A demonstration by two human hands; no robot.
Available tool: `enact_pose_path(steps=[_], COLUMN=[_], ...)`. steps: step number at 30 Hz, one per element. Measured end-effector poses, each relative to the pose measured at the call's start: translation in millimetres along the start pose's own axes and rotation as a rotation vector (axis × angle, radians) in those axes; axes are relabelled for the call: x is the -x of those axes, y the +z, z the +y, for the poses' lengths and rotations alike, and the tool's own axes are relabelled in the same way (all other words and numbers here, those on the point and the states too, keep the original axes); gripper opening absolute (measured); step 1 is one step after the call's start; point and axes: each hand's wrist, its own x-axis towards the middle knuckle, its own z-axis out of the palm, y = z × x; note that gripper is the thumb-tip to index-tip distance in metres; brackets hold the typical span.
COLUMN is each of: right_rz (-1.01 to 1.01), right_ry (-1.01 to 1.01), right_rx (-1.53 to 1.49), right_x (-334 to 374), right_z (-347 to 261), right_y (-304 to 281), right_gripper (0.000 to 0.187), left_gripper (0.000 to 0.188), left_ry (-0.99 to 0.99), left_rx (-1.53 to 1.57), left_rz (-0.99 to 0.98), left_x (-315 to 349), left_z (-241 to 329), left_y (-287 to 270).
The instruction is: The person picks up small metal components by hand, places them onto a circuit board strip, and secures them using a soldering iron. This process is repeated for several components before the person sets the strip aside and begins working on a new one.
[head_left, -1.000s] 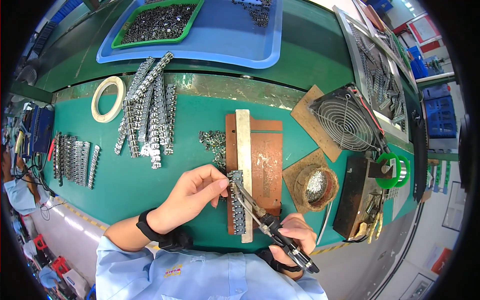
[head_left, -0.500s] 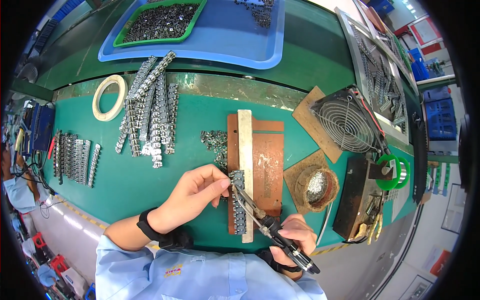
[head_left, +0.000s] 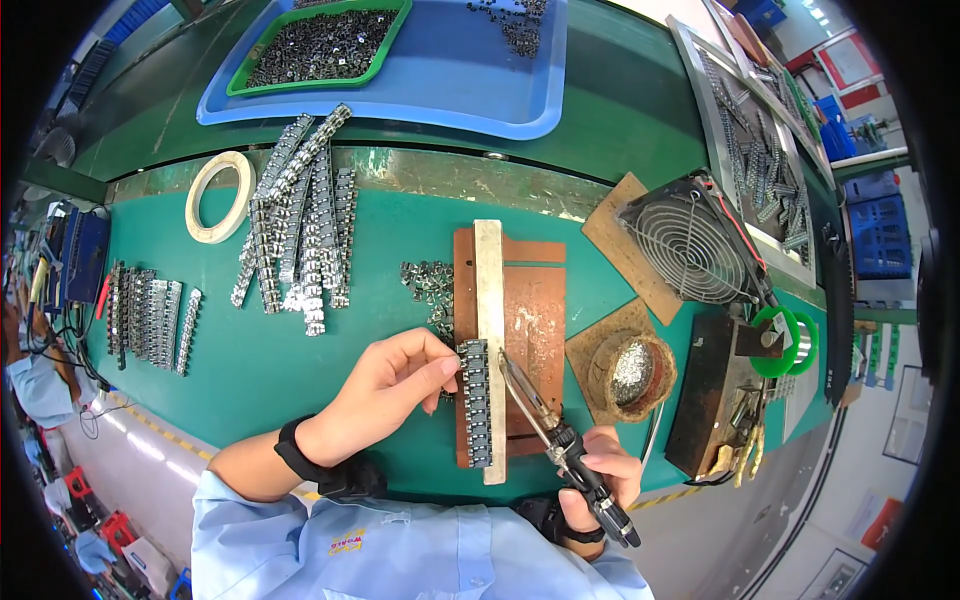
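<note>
A dark strip of small circuit boards point(head_left: 476, 415) lies on a brown fixture board point(head_left: 537, 300), along the left side of a pale metal bar point(head_left: 490, 265). My left hand point(head_left: 388, 385) is closed in a pinch at the strip's upper left edge; whatever its fingertips hold is hidden. My right hand point(head_left: 604, 470) grips a black-handled soldering iron point(head_left: 572, 455) with a thin feed tube alongside. The iron's tip is over the fixture board just right of the bar, apart from the strip. Small loose metal parts point(head_left: 428, 290) are heaped left of the fixture.
Left are a tape roll point(head_left: 193, 222), piled strips point(head_left: 300, 220) and a row of strips point(head_left: 150, 315). A blue tray point(head_left: 470, 95) with a green tray point(head_left: 385, 65) stands behind. Right are a fan point(head_left: 690, 250), a round pot point(head_left: 655, 400) and a green solder spool point(head_left: 775, 355).
The soldering iron's tip has moved right, off the strip and past the metal bar, as my right hand shifted slightly right. My left hand has stayed in place.
</note>
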Motion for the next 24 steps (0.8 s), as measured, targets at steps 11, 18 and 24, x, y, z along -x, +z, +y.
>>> enact_pose_path(steps=[11, 18, 24], right_rz=[0.046, 0.102, 0.178], right_ry=[0.011, 0.058, 0.141], right_rx=[0.009, -0.036, -0.068], right_x=[4, 6, 10], right_z=[1, 0, -6], right_y=[0, 2, 6], right_gripper=[0.036, 0.036, 0.037], left_gripper=[0.014, 0.009, 0.008], left_ry=[-0.028, -0.044, 0.342], left_rx=[0.007, -0.026, -0.915], left_rz=[0.068, 0.078, 0.097], left_x=[-1, 1, 10], left_z=[9, 12, 24], left_y=[-5, -8, -17])
